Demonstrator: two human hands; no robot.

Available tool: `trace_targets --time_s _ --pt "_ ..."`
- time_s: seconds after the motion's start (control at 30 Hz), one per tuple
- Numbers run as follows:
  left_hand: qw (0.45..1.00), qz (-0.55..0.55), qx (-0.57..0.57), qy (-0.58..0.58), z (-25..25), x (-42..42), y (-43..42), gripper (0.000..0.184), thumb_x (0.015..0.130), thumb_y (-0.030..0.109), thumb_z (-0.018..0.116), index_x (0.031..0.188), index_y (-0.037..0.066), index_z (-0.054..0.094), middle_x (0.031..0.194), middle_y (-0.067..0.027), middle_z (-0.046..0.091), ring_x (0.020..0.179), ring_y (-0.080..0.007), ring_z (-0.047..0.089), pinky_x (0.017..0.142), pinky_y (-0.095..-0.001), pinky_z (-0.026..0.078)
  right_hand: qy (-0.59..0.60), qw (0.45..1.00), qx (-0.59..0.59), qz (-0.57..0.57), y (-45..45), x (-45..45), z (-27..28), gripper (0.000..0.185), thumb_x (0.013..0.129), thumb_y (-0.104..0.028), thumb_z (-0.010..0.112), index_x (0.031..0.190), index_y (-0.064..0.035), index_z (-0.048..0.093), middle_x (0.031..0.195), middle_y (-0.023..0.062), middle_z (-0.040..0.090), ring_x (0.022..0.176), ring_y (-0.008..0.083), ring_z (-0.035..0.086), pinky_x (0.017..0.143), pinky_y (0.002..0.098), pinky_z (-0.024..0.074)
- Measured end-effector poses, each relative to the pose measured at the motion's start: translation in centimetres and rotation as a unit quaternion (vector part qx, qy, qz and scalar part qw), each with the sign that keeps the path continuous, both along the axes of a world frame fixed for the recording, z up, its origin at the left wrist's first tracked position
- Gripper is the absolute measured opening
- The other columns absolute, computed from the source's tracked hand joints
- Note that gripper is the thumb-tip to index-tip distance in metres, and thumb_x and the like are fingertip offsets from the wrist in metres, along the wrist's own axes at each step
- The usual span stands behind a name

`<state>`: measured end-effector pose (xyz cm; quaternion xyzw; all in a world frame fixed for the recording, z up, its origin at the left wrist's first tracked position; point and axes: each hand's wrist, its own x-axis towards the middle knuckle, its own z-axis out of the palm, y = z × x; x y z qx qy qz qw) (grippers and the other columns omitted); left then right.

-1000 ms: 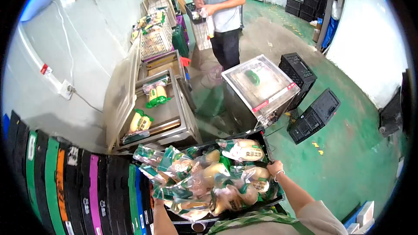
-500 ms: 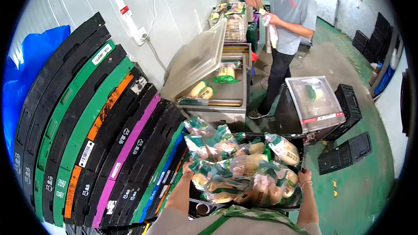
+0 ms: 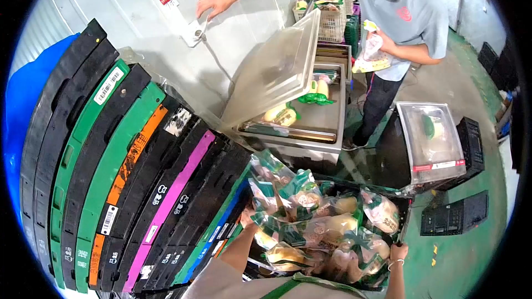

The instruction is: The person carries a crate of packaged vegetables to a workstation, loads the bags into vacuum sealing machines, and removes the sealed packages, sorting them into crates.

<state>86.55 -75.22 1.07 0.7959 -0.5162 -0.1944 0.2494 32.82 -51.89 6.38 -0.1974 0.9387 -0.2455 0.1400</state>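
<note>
Flanking a rectangular black plastic crate (image 3: pixel 406 218), own hands wide apart, one per side, prob. b/c a load this wide balances best that way. R hand (image 3: pixel 398 252), w/ white wrist band (image 3: pixel 395 264), is curled & clamped on crate's R rim. L hand (image 3: pixel 247 217) is at opp. edge, close against the load; fingertips hidden, can't tell how firm its grip is. Crate is right in front of body, heaped w/ clear, green-printed plastic bags of pale, rounded food (image 3: pixel 332 227), loose & at odd angles, prob. to fit max. qty. Just L: tall stack of black, green, orange & purple plastic crates (image 3: pixel 172 205), prob. piled to save floor; blue plastic sheet (image 3: pixel 39 99) behind it. Beyond crate: boxy steel machine (image 3: pixel 310 155), clear hinged lid (image 3: pixel 277 72) tilted up, which leaves two pale, green-wrapped packs (image 3: pixel 280 115) inside within reach. To R, similar unit w/ flat clear lid (image 3: pixel 424 149) down; black folding-type crate (image 3: pixel 454 214) on green floor near it. Past machine: co-worker in grey polo shirt (image 3: pixel 418 22), one arm stretched toward white wall socket (image 3: pixel 195 33), white & yellow printed bag (image 3: pixel 372 55) held in front. Far back: white lattice baskets (image 3: pixel 331 25) w/ bagged goods on top, prob. kept wallside for walking room.
</note>
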Motion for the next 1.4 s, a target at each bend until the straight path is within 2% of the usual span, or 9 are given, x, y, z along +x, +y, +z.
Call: trace_targets --time_s 0.23,0.37,0.47,0.63,0.9,0.97,1.07,1.13,1.4 --pt "0.987 -0.037 0.047 -0.15 -6.3 2.7 -0.1 0.043 0.077 0.04 0.054 0.107 0.01 0.054 0.104 -0.0091 0.057 0.095 -0.0221 0.055 0.078 -0.0297 0.046 0.0 1.0 0.0 0.005 0.3 -0.1 -0.4 0.022 0.068 -0.011 0.061 0.077 0.0092 0.058 0.073 0.0254 0.058 0.07 0.0405 0.057 0.065 0.0443 0.0454" --pt "1.0 0.0 0.02 0.02 -10.4 4.9 -0.1 0.061 0.072 0.049 0.056 0.114 0.005 0.051 0.114 -0.0142 0.053 0.104 -0.0258 0.053 0.085 -0.033 0.044 0.019 1.0 0.02 0.013 1.2 -0.5 -1.9 0.034 0.071 -0.013 0.061 0.093 0.0106 0.054 0.084 0.0257 0.057 0.079 0.0389 0.056 0.071 0.0418 0.0463" --pt "0.974 0.007 0.173 -0.143 2.4 -0.6 0.2 0.065 0.068 0.05 0.06 0.112 0.003 0.052 0.116 -0.0152 0.054 0.105 -0.0266 0.054 0.086 -0.0341 0.045 0.017 1.0 -0.006 0.006 1.6 -0.8 -2.7 0.033 0.071 -0.013 0.061 0.093 0.0109 0.055 0.085 0.0264 0.057 0.08 0.0399 0.056 0.071 0.0418 0.0464" --pt "0.967 0.019 0.163 -0.196 7.4 -3.2 0.7 0.05 0.066 0.043 0.068 0.097 0.006 0.057 0.095 -0.0114 0.06 0.095 -0.0239 0.058 0.078 -0.0325 0.048 0.011 1.0 -0.005 0.013 0.1 0.6 1.1 0.023 0.069 -0.01 0.06 0.079 0.0104 0.058 0.076 0.0288 0.058 0.074 0.0412 0.058 0.067 0.0439 0.0457" --pt "0.98 0.083 0.135 -0.117 6.3 -2.7 0.4 0.049 0.065 0.039 0.066 0.102 0.009 0.057 0.094 -0.0106 0.061 0.088 -0.024 0.06 0.073 -0.0318 0.049 0.031 0.999 -0.024 0.028 0.4 0.3 0.4 0.019 0.066 -0.009 0.057 0.076 0.0081 0.059 0.072 0.0262 0.059 0.07 0.0414 0.058 0.065 0.0436 0.0463" --pt "0.995 0.08 0.006 -0.054 -6.4 2.5 -1.3 0.043 0.063 0.034 0.069 0.095 0.008 0.06 0.088 -0.0079 0.063 0.079 -0.0217 0.062 0.069 -0.0313 0.049 0.034 0.999 -0.028 0.03 0.5 0.4 0.2 0.019 0.067 -0.01 0.058 0.076 0.0058 0.059 0.071 0.0244 0.06 0.07 0.0402 0.059 0.064 0.0441 0.0461" --pt "0.983 0.126 0.115 -0.073 6.3 -2.6 0.5 0.025 0.066 0.031 0.066 0.079 0.009 0.063 0.082 -0.0055 0.064 0.067 -0.0172 0.062 0.059 -0.0293 0.049 0.031 0.999 -0.012 0.009 0.6 0.2 -0.9 0.02 0.065 -0.01 0.059 0.077 0.0059 0.058 0.074 0.025 0.059 0.074 0.0405 0.058 0.068 0.044 0.0465" --pt "0.993 0.115 0.032 -0.001 -7.2 3.9 -1.4 0.025 0.066 0.03 0.068 0.078 0.008 0.063 0.077 -0.0057 0.064 0.062 -0.0169 0.061 0.054 -0.0296 0.048 0.023 1.0 -0.006 0.01 0.5 0.1 -0.7 0.021 0.064 -0.011 0.06 0.077 0.0059 0.058 0.075 0.025 0.059 0.076 0.0403 0.058 0.069 0.0439 0.0468" --pt "0.979 0.007 -0.014 -0.206 4.2 -1.5 3.4 0.029 0.072 0.025 0.059 0.096 0.009 0.055 0.095 -0.0114 0.06 0.084 -0.0258 0.057 0.072 -0.0382 0.044 -0.012 1.0 -0.023 0.017 0.1 1.3 3.4 0.026 0.065 -0.009 0.057 0.084 0.0074 0.058 0.083 0.0281 0.06 0.082 0.0418 0.058 0.075 0.0439 0.0471"
